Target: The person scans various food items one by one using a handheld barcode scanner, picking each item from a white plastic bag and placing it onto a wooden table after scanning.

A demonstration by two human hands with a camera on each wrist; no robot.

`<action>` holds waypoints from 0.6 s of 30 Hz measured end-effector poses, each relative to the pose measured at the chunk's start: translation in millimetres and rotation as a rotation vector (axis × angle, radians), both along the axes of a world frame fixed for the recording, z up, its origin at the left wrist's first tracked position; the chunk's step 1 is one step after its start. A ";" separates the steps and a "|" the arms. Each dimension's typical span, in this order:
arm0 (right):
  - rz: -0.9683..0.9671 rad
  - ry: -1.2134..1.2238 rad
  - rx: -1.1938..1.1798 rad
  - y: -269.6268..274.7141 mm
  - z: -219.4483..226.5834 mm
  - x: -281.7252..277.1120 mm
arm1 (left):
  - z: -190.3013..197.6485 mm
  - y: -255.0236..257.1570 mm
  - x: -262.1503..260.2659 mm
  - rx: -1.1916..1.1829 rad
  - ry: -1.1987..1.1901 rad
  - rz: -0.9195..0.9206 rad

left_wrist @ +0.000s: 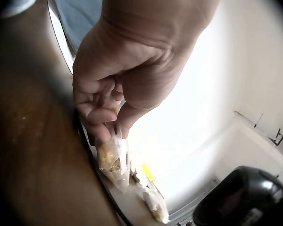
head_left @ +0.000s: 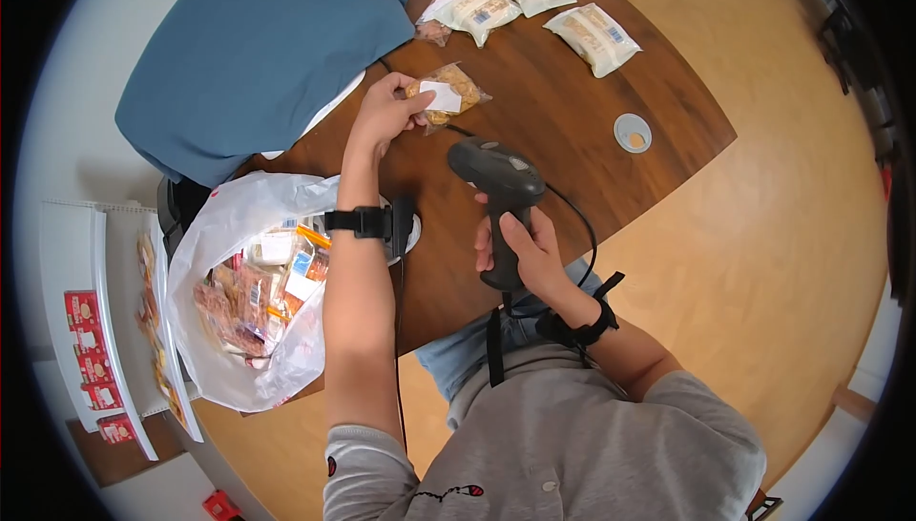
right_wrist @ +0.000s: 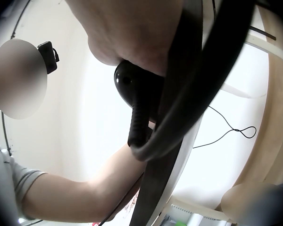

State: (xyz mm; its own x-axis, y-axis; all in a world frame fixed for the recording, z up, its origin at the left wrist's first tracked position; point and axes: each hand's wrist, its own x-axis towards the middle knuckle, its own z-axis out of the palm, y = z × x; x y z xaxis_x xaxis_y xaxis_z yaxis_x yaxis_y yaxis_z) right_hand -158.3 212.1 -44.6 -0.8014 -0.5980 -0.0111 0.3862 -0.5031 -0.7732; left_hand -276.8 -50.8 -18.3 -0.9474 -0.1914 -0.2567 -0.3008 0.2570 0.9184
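My left hand [head_left: 382, 118] pinches a small clear packet of yellowish snack pieces [head_left: 464, 90] with a white label, held over the table in the head view. The left wrist view shows thumb and fingertips gripping the top edge of this packet [left_wrist: 114, 162]. In my right hand [head_left: 536, 252] is a black handheld barcode scanner [head_left: 498, 176], its handle wrapped by the fingers and its head tilted toward the packet. The right wrist view catches the butt of the scanner [right_wrist: 127, 82] and its thick cord; most of the right fingers are hidden there.
Several white-and-clear packets [head_left: 593, 39] lie at the table's far side, with a small reddish packet [head_left: 434, 30] beside them. A round grey-rimmed disc [head_left: 633, 134] sits near the right edge. An open white plastic bag [head_left: 205, 235] full of packets stands left, below a blue cloth [head_left: 267, 44].
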 end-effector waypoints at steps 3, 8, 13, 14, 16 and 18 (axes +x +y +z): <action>0.001 -0.020 -0.017 -0.4 -1.9 0.5 | 5.6 1.1 30.4 0.065 0.107 0.038; 0.034 0.029 0.028 0.3 0.0 1.4 | 6.5 17.8 89.0 0.102 0.282 0.222; 0.113 0.065 0.003 1.8 -5.1 3.2 | -5.6 17.5 119.9 0.082 0.381 0.362; 0.127 0.059 0.007 2.2 -5.8 3.2 | -4.1 19.7 122.4 0.057 0.405 0.382; 0.140 0.058 0.015 1.5 -4.8 3.7 | 2.3 24.4 125.7 0.038 0.428 0.403; 0.140 0.046 0.024 1.5 -2.8 3.0 | 4.8 28.6 127.1 0.019 0.449 0.421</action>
